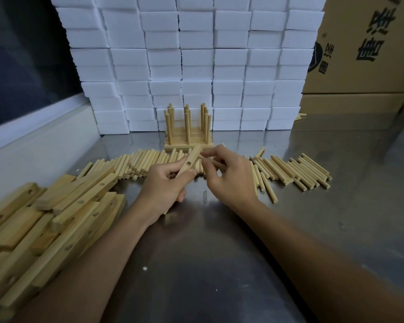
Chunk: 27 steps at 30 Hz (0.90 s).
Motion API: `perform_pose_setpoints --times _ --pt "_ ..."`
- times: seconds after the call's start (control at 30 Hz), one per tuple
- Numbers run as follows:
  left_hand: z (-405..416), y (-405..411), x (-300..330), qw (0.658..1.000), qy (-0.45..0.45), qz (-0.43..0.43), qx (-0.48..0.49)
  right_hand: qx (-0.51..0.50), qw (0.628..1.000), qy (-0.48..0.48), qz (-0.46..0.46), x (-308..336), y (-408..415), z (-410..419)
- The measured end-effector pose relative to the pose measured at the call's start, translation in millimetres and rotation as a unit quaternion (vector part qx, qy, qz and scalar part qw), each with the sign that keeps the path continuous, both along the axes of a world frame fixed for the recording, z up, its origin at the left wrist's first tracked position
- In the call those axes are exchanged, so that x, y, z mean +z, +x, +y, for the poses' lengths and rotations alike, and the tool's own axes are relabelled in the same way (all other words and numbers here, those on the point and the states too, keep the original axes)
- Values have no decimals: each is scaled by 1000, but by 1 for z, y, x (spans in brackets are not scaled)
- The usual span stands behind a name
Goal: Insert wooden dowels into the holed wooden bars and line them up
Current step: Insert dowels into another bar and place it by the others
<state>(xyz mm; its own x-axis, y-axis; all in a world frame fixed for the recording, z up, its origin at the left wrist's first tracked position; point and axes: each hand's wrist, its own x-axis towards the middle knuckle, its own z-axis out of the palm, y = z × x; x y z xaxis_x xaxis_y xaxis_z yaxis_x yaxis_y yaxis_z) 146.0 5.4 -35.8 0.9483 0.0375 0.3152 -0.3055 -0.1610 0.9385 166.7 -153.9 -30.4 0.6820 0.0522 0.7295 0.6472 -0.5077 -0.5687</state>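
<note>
My left grip (170, 183) closed on holed bar (188, 164), tilted up to expose hole; right grip (226, 173) pinches dowel (211, 160) near bar end, ready to insert

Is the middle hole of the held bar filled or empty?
Empty. The hole in the bar held by the left hand shows dark; the right hand holds a dowel beside it.

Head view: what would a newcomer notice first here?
The two hands at centre: the left hand grips a holed bar while the right hand brings a dowel to it. Behind stand finished bars with upright dowels, before a wall of white foam blocks.
</note>
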Motion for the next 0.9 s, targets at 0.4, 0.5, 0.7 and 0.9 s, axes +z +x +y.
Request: perform_pose_setpoints --times 0.4,0.5,0.7,0.9 --pt "2 -6 3 990 126 -43 44 -21 998 -5 51 -3 2 2" --pt "1 -5 3 980 176 -73 61 1 995 21 96 -3 4 2" --pt "0 -3 2 971 210 -79 76 6 997 -4 82 -2 3 2" --pt "4 -4 4 974 211 -41 65 -104 969 -218 -55 -3 0 3"
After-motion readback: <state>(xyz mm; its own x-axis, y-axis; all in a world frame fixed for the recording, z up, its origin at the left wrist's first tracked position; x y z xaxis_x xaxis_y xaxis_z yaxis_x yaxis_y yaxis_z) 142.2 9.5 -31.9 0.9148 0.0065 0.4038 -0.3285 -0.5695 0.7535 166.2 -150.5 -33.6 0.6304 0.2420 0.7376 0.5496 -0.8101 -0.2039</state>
